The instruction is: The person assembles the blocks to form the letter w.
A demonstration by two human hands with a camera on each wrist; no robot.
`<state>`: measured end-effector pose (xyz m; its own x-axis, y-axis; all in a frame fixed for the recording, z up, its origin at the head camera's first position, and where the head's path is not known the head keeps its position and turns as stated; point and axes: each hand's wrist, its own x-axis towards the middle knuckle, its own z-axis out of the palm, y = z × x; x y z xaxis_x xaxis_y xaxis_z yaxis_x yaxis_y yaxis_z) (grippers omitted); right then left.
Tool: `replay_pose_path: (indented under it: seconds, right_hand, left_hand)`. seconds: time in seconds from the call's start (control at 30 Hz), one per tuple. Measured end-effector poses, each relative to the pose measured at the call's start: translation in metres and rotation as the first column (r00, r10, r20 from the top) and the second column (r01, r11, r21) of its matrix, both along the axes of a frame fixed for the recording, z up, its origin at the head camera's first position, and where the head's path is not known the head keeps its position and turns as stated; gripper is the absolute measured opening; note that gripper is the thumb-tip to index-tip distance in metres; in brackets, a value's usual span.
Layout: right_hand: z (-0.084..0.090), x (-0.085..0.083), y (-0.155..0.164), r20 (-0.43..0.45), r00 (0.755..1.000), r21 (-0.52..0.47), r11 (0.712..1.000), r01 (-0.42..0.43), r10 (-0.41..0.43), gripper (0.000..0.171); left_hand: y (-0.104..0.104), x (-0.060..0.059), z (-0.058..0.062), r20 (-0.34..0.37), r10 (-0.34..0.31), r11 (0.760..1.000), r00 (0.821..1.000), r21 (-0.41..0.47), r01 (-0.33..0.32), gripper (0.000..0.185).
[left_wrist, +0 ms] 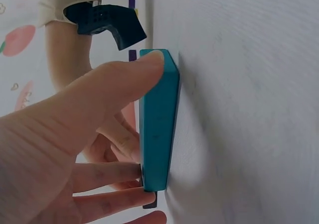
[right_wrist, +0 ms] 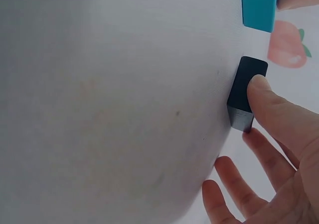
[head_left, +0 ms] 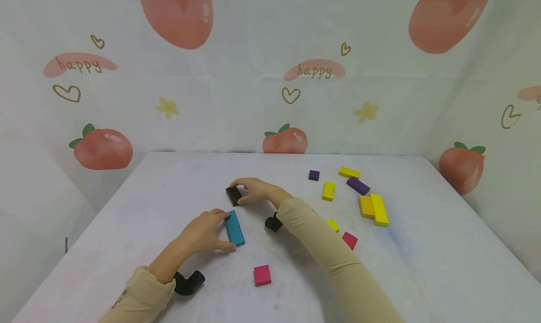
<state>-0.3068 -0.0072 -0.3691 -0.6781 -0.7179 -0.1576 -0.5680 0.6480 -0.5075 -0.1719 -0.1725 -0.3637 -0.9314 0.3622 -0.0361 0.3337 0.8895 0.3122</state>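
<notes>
A long blue block (head_left: 235,229) lies on the white table left of centre. My left hand (head_left: 203,233) holds it by its two ends, thumb at the near end and fingertips at the far end. In the left wrist view the thumb presses on the end of the blue block (left_wrist: 160,129). Just beyond it is a dark brown or black block (head_left: 233,196), which my right hand (head_left: 257,190) pinches. The right wrist view has the thumb on one side of this dark block (right_wrist: 246,87), with a fingertip at its lower corner; the blue block (right_wrist: 259,7) is a short gap away.
A pink square block (head_left: 262,275) lies nearer me. To the right are several yellow blocks (head_left: 328,191), an orange one (head_left: 366,206), purple ones (head_left: 358,186) and a red one (head_left: 350,240). My right sleeve (head_left: 334,252) partly covers a yellow piece. A printed cloth hangs behind the table.
</notes>
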Motion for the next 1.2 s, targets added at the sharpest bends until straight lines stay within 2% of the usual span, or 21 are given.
replay_pose_path:
  seconds: [0.2, 0.6, 0.93, 1.2]
  right_hand:
    - [0.0, 0.0, 0.0, -0.008, 1.0, 0.002, 1.0, -0.001, 0.001, 0.05]
    - [-0.001, -0.001, 0.001, 0.013, 1.0, -0.032, 0.999, -0.001, 0.002, 0.049]
    - [-0.002, -0.001, 0.001, -0.006, 1.0, -0.047, 0.998, -0.028, 0.028, 0.05]
    - [-0.003, -0.002, 0.001, -0.047, 0.998, -0.086, 0.995, -0.054, 0.05, 0.052]
  left_hand:
    - [0.004, -0.003, -0.001, -0.027, -0.007, 1.0, 1.0, 0.01, 0.007, 0.079]
    - [0.019, -0.014, -0.003, -0.032, -0.021, 1.0, 0.999, 0.016, 0.022, 0.079]
    - [0.023, -0.017, -0.004, -0.025, -0.015, 1.0, 1.0, 0.011, 0.015, 0.079]
    - [0.024, -0.016, -0.003, 0.007, 0.031, 0.999, 0.999, -0.009, -0.031, 0.079]
